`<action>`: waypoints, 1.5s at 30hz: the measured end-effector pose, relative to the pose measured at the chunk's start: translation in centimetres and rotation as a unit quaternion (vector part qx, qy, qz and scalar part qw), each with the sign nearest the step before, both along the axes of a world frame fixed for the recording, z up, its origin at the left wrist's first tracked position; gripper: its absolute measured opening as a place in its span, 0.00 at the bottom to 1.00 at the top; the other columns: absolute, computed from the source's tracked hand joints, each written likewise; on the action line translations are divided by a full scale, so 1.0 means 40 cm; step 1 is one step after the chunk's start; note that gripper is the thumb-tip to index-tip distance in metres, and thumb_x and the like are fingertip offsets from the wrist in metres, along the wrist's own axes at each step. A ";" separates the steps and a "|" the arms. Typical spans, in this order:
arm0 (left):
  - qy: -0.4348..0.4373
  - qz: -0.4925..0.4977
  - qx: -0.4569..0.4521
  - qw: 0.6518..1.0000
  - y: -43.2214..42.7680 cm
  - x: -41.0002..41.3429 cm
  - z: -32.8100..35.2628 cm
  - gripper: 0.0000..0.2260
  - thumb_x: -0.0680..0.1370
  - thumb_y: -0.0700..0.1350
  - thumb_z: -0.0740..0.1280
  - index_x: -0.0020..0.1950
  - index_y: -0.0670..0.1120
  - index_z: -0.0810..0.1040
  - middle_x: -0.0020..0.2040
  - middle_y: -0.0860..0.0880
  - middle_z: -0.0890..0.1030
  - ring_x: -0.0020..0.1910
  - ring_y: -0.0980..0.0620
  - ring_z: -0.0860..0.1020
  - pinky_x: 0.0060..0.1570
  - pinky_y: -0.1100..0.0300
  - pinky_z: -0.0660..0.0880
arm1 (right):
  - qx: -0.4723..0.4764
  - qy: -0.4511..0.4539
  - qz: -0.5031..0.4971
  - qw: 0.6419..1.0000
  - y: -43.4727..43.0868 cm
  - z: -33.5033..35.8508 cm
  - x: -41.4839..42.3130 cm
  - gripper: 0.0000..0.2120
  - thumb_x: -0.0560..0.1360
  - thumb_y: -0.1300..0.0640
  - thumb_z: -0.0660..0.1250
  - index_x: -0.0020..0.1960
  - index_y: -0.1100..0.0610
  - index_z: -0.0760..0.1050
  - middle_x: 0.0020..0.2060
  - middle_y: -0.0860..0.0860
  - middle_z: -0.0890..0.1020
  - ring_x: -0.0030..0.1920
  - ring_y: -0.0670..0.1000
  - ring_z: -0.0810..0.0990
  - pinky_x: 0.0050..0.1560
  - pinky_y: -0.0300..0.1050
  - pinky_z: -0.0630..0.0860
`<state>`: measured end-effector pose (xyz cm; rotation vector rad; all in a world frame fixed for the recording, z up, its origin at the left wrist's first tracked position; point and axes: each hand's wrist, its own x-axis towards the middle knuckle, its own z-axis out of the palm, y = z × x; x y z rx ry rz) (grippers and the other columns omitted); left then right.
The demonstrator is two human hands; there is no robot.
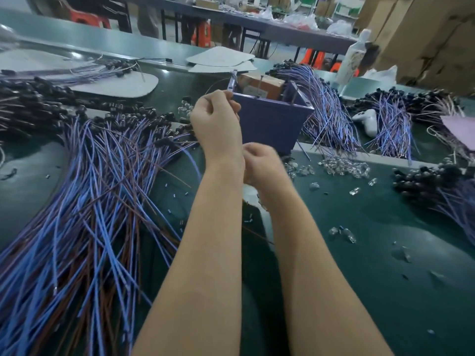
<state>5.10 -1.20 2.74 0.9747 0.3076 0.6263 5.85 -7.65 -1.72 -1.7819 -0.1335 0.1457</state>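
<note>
We see a thin wire [215, 85] pinched at the fingertips of the left hand [216, 119], which is raised just beside the near corner of a blue plastic box [272, 122]. The wire arcs up from the fingers toward the box rim. The right hand [261, 163] sits lower, against the left wrist, with its fingers curled in. We cannot tell whether it holds anything, since the wrist hides its fingertips. A brown cardboard carton [261, 84] stands inside the box. To the left, a big fan of blue and brown wires [97, 201] with black-capped ends spreads over the dark green table [372, 240]. Small clear plastic pieces [343, 168] lie scattered to the right, near another blue wire bundle [326, 119] and a white controller-shaped object [366, 120].
</note>
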 end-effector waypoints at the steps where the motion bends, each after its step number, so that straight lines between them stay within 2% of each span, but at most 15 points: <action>1: 0.005 0.010 0.014 1.000 -0.004 0.003 -0.005 0.10 0.79 0.37 0.57 0.39 0.43 0.73 0.29 0.52 0.72 0.26 0.57 0.67 0.29 0.63 0.65 | 0.026 -0.021 -0.017 0.999 -0.035 0.011 -0.004 0.12 0.79 0.59 0.62 0.38 0.58 0.75 0.29 0.49 0.75 0.28 0.44 0.71 0.29 0.35 0.68; 6: 0.112 0.068 0.175 0.976 -0.055 0.023 -0.050 0.03 0.78 0.41 0.60 0.50 0.45 0.71 0.53 0.46 0.75 0.49 0.48 0.74 0.54 0.55 0.72 | 0.185 -0.083 -0.070 0.977 -0.182 0.045 -0.024 0.08 0.80 0.60 0.61 0.43 0.57 0.75 0.30 0.47 0.75 0.24 0.42 0.67 0.25 0.32 0.64; 10: 0.265 -0.161 0.333 0.890 -0.088 0.059 -0.087 0.24 0.81 0.57 0.53 0.60 0.38 0.74 0.61 0.40 0.77 0.60 0.41 0.74 0.63 0.50 0.70 | 0.245 -0.110 -0.062 0.961 -0.235 0.038 -0.039 0.08 0.80 0.61 0.60 0.43 0.56 0.74 0.33 0.48 0.78 0.27 0.45 0.71 0.29 0.34 0.70; 12: 0.275 -0.286 0.291 0.871 -0.111 0.064 -0.094 0.32 0.81 0.62 0.47 0.61 0.38 0.76 0.57 0.41 0.80 0.57 0.42 0.78 0.61 0.50 0.73 | 0.244 -0.096 -0.062 0.963 -0.246 0.021 -0.041 0.07 0.80 0.61 0.60 0.44 0.56 0.74 0.34 0.50 0.79 0.28 0.46 0.74 0.31 0.36 0.74; 15: 0.231 -0.355 0.193 0.885 -0.140 0.056 -0.098 0.28 0.82 0.60 0.48 0.45 0.42 0.79 0.39 0.45 0.82 0.37 0.47 0.80 0.42 0.56 0.79 | 0.184 -0.046 -0.049 0.981 -0.243 -0.004 -0.040 0.06 0.80 0.63 0.59 0.45 0.60 0.73 0.37 0.56 0.79 0.30 0.50 0.78 0.34 0.40 0.79; 20: 0.115 -0.304 0.303 0.896 -0.164 0.055 -0.136 0.14 0.82 0.44 0.56 0.39 0.47 0.75 0.39 0.47 0.78 0.37 0.48 0.75 0.35 0.58 0.74 | 0.055 -0.038 -0.057 0.996 -0.233 -0.014 -0.034 0.08 0.77 0.68 0.60 0.43 0.69 0.76 0.29 0.54 0.76 0.26 0.46 0.73 0.29 0.36 0.74; 24: 0.068 -0.275 0.350 0.893 -0.179 0.046 -0.142 0.13 0.82 0.42 0.58 0.39 0.50 0.74 0.50 0.42 0.81 0.51 0.42 0.79 0.55 0.47 0.76 | 0.072 0.015 -0.054 0.996 -0.253 -0.016 -0.032 0.10 0.77 0.66 0.57 0.45 0.64 0.77 0.35 0.55 0.79 0.32 0.49 0.77 0.33 0.36 0.78; 28: 0.007 -0.281 0.420 0.863 -0.194 0.043 -0.121 0.09 0.81 0.44 0.60 0.44 0.48 0.76 0.49 0.45 0.81 0.50 0.48 0.78 0.56 0.51 0.74 | 0.223 0.000 0.027 0.975 -0.273 -0.025 -0.028 0.12 0.78 0.70 0.56 0.46 0.62 0.77 0.36 0.52 0.83 0.39 0.48 0.82 0.41 0.38 0.79; 31: -0.011 -0.305 0.436 0.846 -0.210 0.036 -0.113 0.08 0.81 0.45 0.60 0.51 0.48 0.79 0.54 0.46 0.80 0.55 0.48 0.77 0.60 0.52 0.73 | 0.241 -0.044 -0.002 0.969 -0.270 -0.036 -0.020 0.11 0.79 0.70 0.57 0.47 0.61 0.77 0.38 0.52 0.83 0.41 0.48 0.82 0.41 0.38 0.78; 34: 0.013 -0.295 0.434 0.851 -0.210 0.033 -0.126 0.12 0.83 0.44 0.56 0.59 0.44 0.76 0.54 0.45 0.80 0.50 0.49 0.79 0.51 0.58 0.75 | 0.333 -0.068 -0.166 0.926 -0.277 -0.033 -0.005 0.08 0.79 0.66 0.60 0.43 0.61 0.76 0.30 0.49 0.82 0.33 0.44 0.81 0.37 0.35 0.78; 37: 0.062 -0.312 0.464 0.827 -0.187 0.036 -0.156 0.12 0.83 0.43 0.56 0.54 0.41 0.77 0.43 0.49 0.81 0.32 0.61 0.76 0.32 0.69 0.69 | 0.440 -0.074 -0.317 0.837 -0.305 -0.023 0.007 0.07 0.78 0.65 0.63 0.41 0.60 0.74 0.26 0.46 0.80 0.29 0.42 0.79 0.35 0.32 0.78; 39: 0.067 -0.302 0.471 0.826 -0.171 0.038 -0.167 0.10 0.82 0.43 0.59 0.49 0.42 0.79 0.35 0.54 0.79 0.27 0.63 0.72 0.31 0.68 0.67 | 0.479 -0.063 -0.329 0.811 -0.307 -0.025 0.010 0.07 0.78 0.64 0.64 0.40 0.60 0.73 0.28 0.48 0.80 0.29 0.42 0.79 0.34 0.33 0.78; 41: 0.061 -0.294 0.460 0.836 -0.165 0.039 -0.170 0.09 0.81 0.43 0.61 0.46 0.45 0.79 0.32 0.55 0.78 0.30 0.59 0.71 0.35 0.63 0.69 | 0.418 -0.055 -0.291 0.859 -0.291 -0.034 0.008 0.07 0.78 0.63 0.64 0.41 0.59 0.74 0.32 0.50 0.78 0.30 0.43 0.78 0.35 0.33 0.77; 43: 0.056 -0.291 0.456 0.839 -0.165 0.038 -0.171 0.09 0.81 0.43 0.61 0.44 0.46 0.78 0.32 0.55 0.78 0.31 0.57 0.71 0.37 0.61 0.69 | 0.249 -0.077 -0.254 0.931 -0.271 -0.052 0.006 0.09 0.78 0.61 0.64 0.39 0.58 0.74 0.32 0.50 0.77 0.30 0.43 0.76 0.34 0.34 0.75; 45: 0.062 -0.289 0.461 0.837 -0.158 0.037 -0.172 0.09 0.80 0.43 0.61 0.43 0.47 0.78 0.32 0.56 0.78 0.29 0.60 0.71 0.35 0.62 0.68 | 0.155 -0.116 -0.250 0.949 -0.259 -0.066 0.008 0.11 0.78 0.60 0.64 0.36 0.57 0.73 0.30 0.50 0.77 0.28 0.41 0.74 0.32 0.33 0.72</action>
